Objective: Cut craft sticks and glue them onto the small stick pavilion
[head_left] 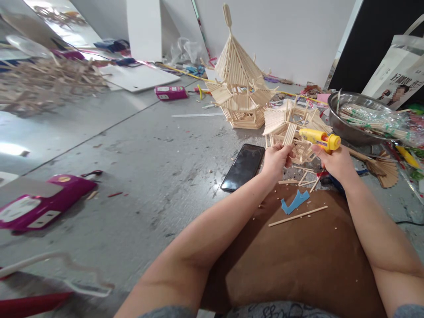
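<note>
My left hand (278, 160) pinches a small flat panel of joined wooden sticks (290, 134), held up in front of a low, open stick structure (276, 123). In my right hand (338, 164) is a yellow glue gun (314, 136), its front end pointing left at the panel. Whether the nozzle touches the panel I cannot tell. A taller stick pagoda (240, 66) with a pointed roof stands behind, to the left of the low structure. Below my hands lie loose short sticks (303, 177).
A black phone (243, 168) lies left of my hands. A brown cover (298, 256) in front of me carries a blue scrap (294, 202) and one stick (298, 216). A metal bowl (347, 126) with wrapped sticks is at right. Purple power strips (49, 201) lie at left.
</note>
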`<state>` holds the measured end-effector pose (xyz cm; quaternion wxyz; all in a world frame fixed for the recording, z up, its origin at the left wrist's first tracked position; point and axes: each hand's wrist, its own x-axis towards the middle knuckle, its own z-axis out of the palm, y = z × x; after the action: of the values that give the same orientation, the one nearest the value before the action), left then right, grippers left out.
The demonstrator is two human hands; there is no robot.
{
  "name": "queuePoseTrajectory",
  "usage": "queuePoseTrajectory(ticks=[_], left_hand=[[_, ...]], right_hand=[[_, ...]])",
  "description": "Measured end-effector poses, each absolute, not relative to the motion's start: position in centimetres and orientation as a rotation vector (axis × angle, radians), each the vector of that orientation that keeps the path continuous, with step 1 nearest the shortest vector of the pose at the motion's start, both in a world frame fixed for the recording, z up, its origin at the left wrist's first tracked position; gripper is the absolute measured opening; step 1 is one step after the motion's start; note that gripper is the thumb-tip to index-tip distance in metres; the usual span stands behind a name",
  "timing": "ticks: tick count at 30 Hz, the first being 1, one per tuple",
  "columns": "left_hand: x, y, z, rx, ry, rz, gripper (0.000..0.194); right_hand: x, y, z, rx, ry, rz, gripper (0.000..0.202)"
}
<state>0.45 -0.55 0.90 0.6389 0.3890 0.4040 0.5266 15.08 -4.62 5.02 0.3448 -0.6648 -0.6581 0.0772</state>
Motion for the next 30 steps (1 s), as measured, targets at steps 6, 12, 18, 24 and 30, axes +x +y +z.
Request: queuePoseTrajectory(ticks=[6, 12, 18, 24, 30], left_hand=[[0.40, -0.40, 0.66, 0.888, 0.915, 1.201, 0.020], [0.38, -0.34, 0.57, 0.892, 0.929, 1.197, 0.019], [0.38, -0.27, 0.54, 0.887, 0.943, 1.184, 0.020], [0.39, -0.24, 0.54, 0.894, 0.947, 1.196, 0.019], [0.38, -0.22, 0.60, 0.898, 0.944, 1.196, 0.020]], right_hand=[[15.03, -4.67, 5.09, -1.717, -1.706, 0.197, 0.048], [14.94, -4.50, 4.84, -1.726, -1.679, 0.189, 0.049], [14.95, -4.35, 4.66, -1.735, -1.665, 0.192, 0.047], [14.90, -4.30, 4.69, -1.747, -1.668, 0.188, 0.046], [14.82, -4.19, 4.64, -1.696, -1.646, 0.167, 0.044]])
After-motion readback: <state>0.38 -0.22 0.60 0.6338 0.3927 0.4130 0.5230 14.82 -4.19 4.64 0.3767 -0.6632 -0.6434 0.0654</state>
